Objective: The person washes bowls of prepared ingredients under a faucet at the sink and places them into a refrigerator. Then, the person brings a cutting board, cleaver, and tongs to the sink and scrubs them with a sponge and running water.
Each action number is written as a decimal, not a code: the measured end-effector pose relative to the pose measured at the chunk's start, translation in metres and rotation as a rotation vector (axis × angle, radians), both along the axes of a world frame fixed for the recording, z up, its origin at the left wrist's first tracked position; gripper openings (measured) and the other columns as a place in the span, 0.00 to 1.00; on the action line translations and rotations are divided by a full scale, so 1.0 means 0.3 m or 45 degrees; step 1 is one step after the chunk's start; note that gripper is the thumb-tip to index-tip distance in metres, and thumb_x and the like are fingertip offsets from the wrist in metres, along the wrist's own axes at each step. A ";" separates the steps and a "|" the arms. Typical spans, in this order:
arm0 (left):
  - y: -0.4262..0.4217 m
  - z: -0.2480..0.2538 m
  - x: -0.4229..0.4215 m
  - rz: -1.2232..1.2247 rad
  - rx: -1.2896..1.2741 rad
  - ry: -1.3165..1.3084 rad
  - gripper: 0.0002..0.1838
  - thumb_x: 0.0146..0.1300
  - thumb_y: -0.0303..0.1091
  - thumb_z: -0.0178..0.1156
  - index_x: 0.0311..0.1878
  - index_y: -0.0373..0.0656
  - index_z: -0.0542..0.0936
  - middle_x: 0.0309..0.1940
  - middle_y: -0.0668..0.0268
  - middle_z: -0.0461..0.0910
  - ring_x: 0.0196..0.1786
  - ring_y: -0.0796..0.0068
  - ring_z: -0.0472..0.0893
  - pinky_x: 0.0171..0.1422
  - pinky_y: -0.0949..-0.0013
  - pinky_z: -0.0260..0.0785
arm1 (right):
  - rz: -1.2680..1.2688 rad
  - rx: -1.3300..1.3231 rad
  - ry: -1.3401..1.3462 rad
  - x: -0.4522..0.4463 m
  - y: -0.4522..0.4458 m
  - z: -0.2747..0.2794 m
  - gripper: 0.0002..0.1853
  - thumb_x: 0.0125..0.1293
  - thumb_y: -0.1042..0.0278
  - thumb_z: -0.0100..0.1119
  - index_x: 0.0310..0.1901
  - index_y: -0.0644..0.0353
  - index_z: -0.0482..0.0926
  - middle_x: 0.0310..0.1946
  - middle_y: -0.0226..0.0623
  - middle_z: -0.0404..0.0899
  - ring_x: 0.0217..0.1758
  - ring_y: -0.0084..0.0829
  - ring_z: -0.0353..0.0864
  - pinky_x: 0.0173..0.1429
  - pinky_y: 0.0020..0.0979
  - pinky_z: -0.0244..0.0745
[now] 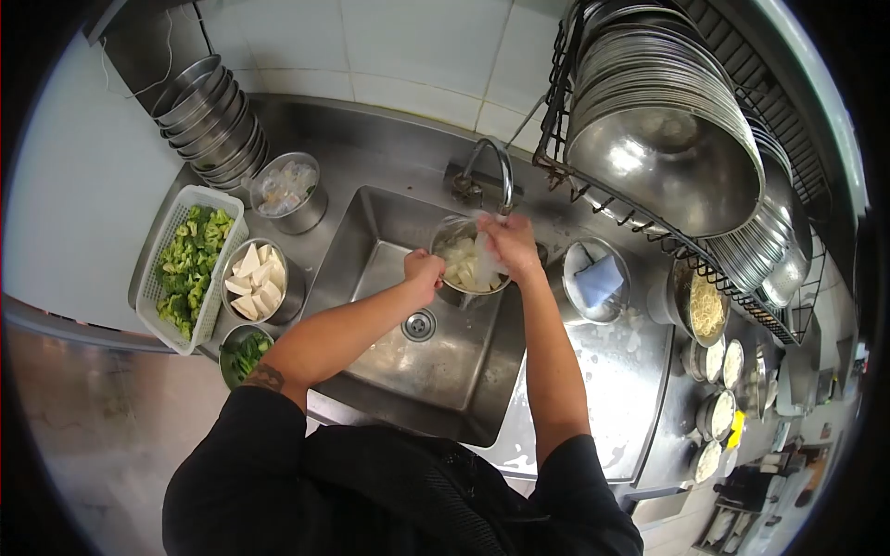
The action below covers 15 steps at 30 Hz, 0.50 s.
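Over the sink [482, 389] is a round metal pot [461, 298] with pale, whitish chunks [460, 255] in it. My left hand [425, 269] is closed on the pot's left rim. Above its right side, my right hand [510, 243] is closed on a translucent plastic bag [485, 262] that hangs down into the pot. The curved faucet [506, 171] rises just behind my right hand. Whether water is running from it is hard to make out.
Left of the sink stand a broccoli basket [237, 236], a tofu pot [293, 292], a greens bowl [229, 366], a pot of plastic bags [301, 221] and stacked pots [218, 130]. On the right are a pot with a blue cloth [598, 280] and an overhead rack of metal bowls [667, 167].
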<state>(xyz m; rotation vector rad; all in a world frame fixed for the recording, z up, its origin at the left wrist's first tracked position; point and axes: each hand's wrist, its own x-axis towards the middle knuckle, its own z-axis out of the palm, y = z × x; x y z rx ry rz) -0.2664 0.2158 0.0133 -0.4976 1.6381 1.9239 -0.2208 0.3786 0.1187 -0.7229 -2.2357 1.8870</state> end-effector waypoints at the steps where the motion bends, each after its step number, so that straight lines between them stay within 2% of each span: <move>1: -0.013 -0.002 0.001 -0.007 -0.014 0.014 0.12 0.43 0.16 0.58 0.28 0.45 0.69 0.18 0.66 0.68 0.15 0.73 0.66 0.18 0.66 0.58 | -0.009 -0.014 -0.023 0.001 0.001 -0.003 0.16 0.66 0.57 0.66 0.29 0.63 0.83 0.16 0.27 0.73 0.17 0.19 0.67 0.21 0.27 0.58; 5: -0.123 0.006 0.022 -0.043 0.039 0.050 0.14 0.41 0.16 0.59 0.30 0.46 0.71 0.18 0.68 0.68 0.16 0.75 0.65 0.18 0.67 0.56 | 0.003 -0.005 -0.045 -0.019 0.007 -0.050 0.15 0.65 0.57 0.67 0.30 0.62 0.83 0.18 0.27 0.74 0.20 0.18 0.68 0.24 0.25 0.60; 9: -0.335 -0.042 0.083 0.021 0.260 -0.028 0.15 0.41 0.16 0.58 0.31 0.46 0.73 0.19 0.71 0.69 0.16 0.77 0.65 0.19 0.68 0.55 | 0.034 -0.080 0.059 -0.021 0.022 -0.135 0.14 0.66 0.59 0.66 0.34 0.64 0.82 0.22 0.28 0.77 0.22 0.20 0.71 0.27 0.25 0.64; 11: -0.454 -0.068 0.136 0.060 0.318 -0.018 0.13 0.41 0.17 0.57 0.31 0.47 0.75 0.19 0.73 0.69 0.15 0.79 0.63 0.18 0.70 0.55 | -0.075 -0.587 0.073 -0.020 0.065 -0.208 0.11 0.66 0.64 0.63 0.41 0.65 0.80 0.26 0.30 0.78 0.24 0.24 0.74 0.29 0.25 0.68; 13: -0.546 -0.029 0.212 0.097 0.268 0.001 0.12 0.41 0.17 0.57 0.29 0.47 0.73 0.18 0.73 0.68 0.15 0.79 0.63 0.18 0.70 0.55 | -0.172 -0.814 0.138 0.023 0.057 -0.216 0.11 0.62 0.73 0.59 0.45 0.66 0.77 0.33 0.38 0.79 0.32 0.27 0.78 0.33 0.26 0.72; 14: -0.603 -0.011 0.243 0.107 0.221 0.040 0.12 0.41 0.17 0.58 0.26 0.47 0.71 0.18 0.73 0.67 0.15 0.79 0.62 0.17 0.71 0.54 | -0.062 -0.798 0.279 0.027 0.074 -0.284 0.12 0.62 0.73 0.60 0.45 0.70 0.77 0.34 0.40 0.79 0.32 0.30 0.79 0.33 0.26 0.74; 15: -0.646 -0.015 0.277 0.170 0.203 0.041 0.12 0.41 0.17 0.58 0.26 0.47 0.71 0.18 0.73 0.67 0.15 0.79 0.62 0.17 0.71 0.54 | -0.085 -0.825 0.158 0.045 0.057 -0.284 0.12 0.62 0.71 0.62 0.45 0.68 0.78 0.31 0.37 0.79 0.30 0.27 0.79 0.31 0.25 0.73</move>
